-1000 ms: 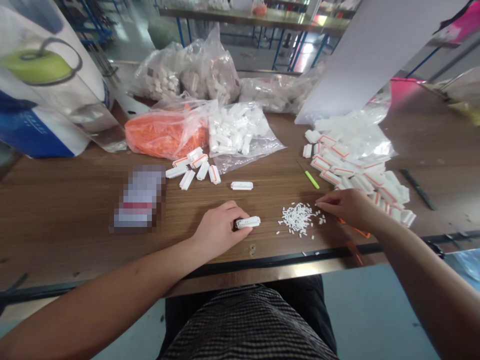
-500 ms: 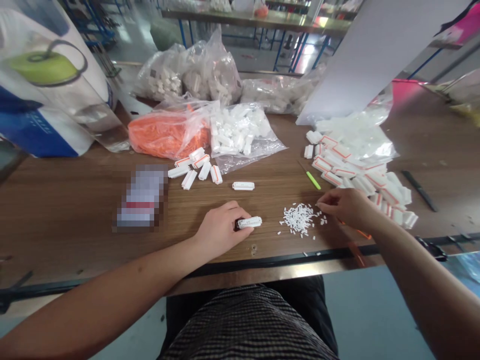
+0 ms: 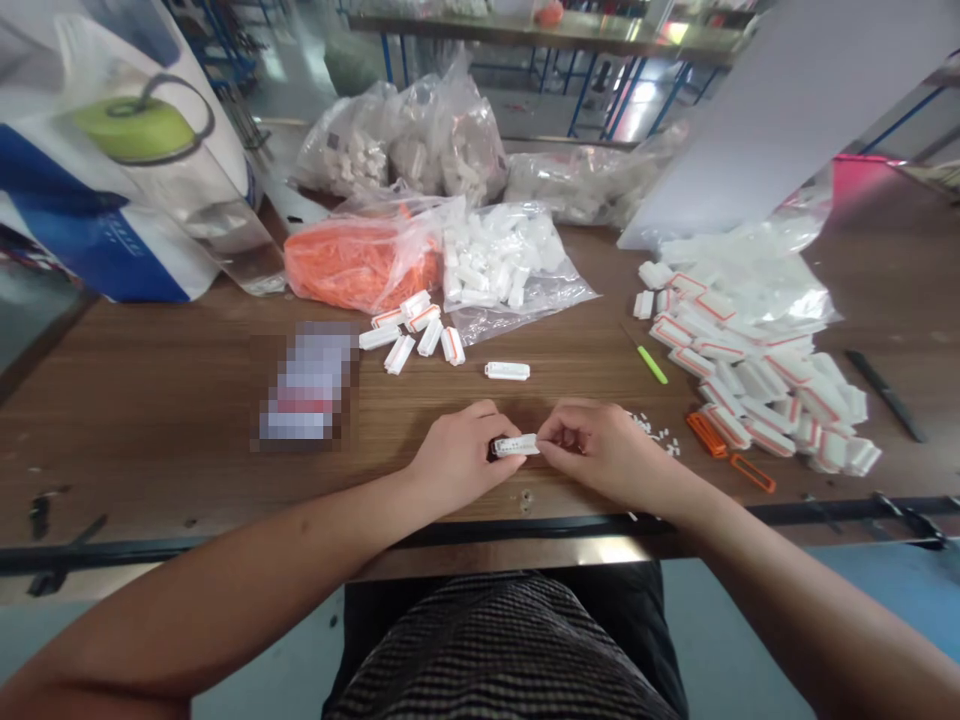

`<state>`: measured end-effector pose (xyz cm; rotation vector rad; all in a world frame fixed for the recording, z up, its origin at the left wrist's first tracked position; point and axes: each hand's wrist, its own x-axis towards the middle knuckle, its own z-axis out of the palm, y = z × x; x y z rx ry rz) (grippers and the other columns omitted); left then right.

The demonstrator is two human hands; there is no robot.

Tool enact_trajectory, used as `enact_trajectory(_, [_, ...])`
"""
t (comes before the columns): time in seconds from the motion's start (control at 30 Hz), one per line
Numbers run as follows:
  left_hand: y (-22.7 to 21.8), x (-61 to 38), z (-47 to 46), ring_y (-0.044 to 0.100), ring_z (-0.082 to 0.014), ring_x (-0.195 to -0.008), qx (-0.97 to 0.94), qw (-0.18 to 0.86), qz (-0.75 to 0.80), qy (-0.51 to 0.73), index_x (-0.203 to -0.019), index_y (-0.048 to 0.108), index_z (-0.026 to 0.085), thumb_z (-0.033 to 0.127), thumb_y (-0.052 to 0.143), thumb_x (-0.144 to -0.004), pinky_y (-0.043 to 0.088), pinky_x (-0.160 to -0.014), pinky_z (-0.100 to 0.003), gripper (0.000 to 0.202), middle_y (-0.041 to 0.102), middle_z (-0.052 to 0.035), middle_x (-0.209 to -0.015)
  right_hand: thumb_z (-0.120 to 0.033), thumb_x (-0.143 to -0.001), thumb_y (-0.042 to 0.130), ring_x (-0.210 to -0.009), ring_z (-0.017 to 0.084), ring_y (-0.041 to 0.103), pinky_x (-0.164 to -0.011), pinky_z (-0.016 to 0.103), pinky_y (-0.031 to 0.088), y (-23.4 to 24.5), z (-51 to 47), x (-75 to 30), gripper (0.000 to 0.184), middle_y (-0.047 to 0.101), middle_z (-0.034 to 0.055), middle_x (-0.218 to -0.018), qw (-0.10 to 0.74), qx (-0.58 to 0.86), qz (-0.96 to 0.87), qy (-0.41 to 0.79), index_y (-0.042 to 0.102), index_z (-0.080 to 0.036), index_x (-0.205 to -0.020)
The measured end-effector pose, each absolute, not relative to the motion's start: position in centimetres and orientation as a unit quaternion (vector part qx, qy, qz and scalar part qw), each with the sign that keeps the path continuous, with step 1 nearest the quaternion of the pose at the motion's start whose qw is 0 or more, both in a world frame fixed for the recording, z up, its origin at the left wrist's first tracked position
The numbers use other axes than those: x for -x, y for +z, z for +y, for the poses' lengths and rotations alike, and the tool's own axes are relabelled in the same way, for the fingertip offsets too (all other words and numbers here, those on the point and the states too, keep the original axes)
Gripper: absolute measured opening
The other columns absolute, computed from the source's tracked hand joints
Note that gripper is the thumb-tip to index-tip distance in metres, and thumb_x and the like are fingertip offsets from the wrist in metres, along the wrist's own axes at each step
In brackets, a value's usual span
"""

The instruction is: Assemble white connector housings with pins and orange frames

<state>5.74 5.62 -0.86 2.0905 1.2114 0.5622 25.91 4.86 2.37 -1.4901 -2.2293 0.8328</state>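
My left hand grips a white plastic strip with a dark end, at the table's front. My right hand pinches the strip's right end with its fingertips, and any small piece between them is hidden. A scatter of tiny white plastic bits lies just right of my right hand, partly hidden by it. A single white strip lies a little beyond my hands, and several white parts with orange edges lie further left.
A heap of orange-edged white parts and a bag of white parts lie ahead, with orange strands in plastic beside it. Nearby are a green-handled tool, a black blade and a blurred packet.
My right hand has moved left from the tiny bits to the strip in my left hand. The view has shifted slightly, and orange pieces now show beside the heap.
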Motion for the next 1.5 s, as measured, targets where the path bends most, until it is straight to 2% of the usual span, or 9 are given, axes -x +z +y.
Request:
enact_trajectory(0.47, [-1.1, -5.7, 5.6, 0.055, -0.0108, -0.065, -0.802, 0.312, 0.459, 0.218, -0.084, 0.070, 0.021, 0.024, 0.071, -0.077, 0.041, -0.062, -0.025, 0.007, 0.061, 0.0026, -0.080, -0.016, -0.079, 0.058, -0.065, 0.012, 0.056, -0.062, 0.026, 0.041, 2.2, 4.9, -25.4, 0.011, 0.063, 0.0009, -0.069, 0.159, 0.490, -0.824, 0.235, 0.063, -0.018, -0.070])
enact_trajectory(0.87, [-1.3, -5.7, 5.6, 0.055, -0.0107, -0.065, -0.802, 0.312, 0.464, 0.211, -0.087, 0.071, 0.021, 0.024, 0.070, -0.078, 0.042, -0.063, -0.025, 0.009, 0.062, 0.0021, -0.083, -0.017, -0.084, 0.057, -0.064, 0.013, 0.056, -0.063, 0.027, 0.041, 2.7, 4.7, -25.6, 0.017, 0.063, 0.0019, -0.068, 0.143, 0.480, -0.842, 0.201, 0.067, -0.017, -0.071])
enact_trajectory(1.27, [-1.0, -5.7, 5.5, 0.054, -0.0102, -0.063, -0.804, 0.315, 0.459, 0.208, -0.088, 0.071, 0.022, 0.023, 0.070, -0.078, 0.042, -0.061, -0.024, 0.010, 0.063, 0.0019, -0.083, -0.022, -0.083, 0.060, -0.064, 0.012, 0.059, -0.060, 0.025, 0.043, 2.7, 5.0, -26.7, 0.014, 0.068, 0.0003, -0.071, 0.184, 0.518, -0.789, 0.273, 0.069, -0.020, -0.073])
enact_trajectory(1.5, [-1.0, -5.7, 5.6, 0.053, -0.0099, -0.062, -0.800, 0.322, 0.461, 0.210, -0.088, 0.071, 0.022, 0.023, 0.070, -0.078, 0.042, -0.061, -0.024, 0.010, 0.061, 0.0026, -0.081, -0.025, -0.086, 0.060, -0.065, 0.013, 0.059, -0.062, 0.027, 0.044, 2.2, 4.5, -26.4, 0.016, 0.065, 0.0012, -0.068, 0.184, 0.490, -0.820, 0.231, 0.071, -0.020, -0.076])
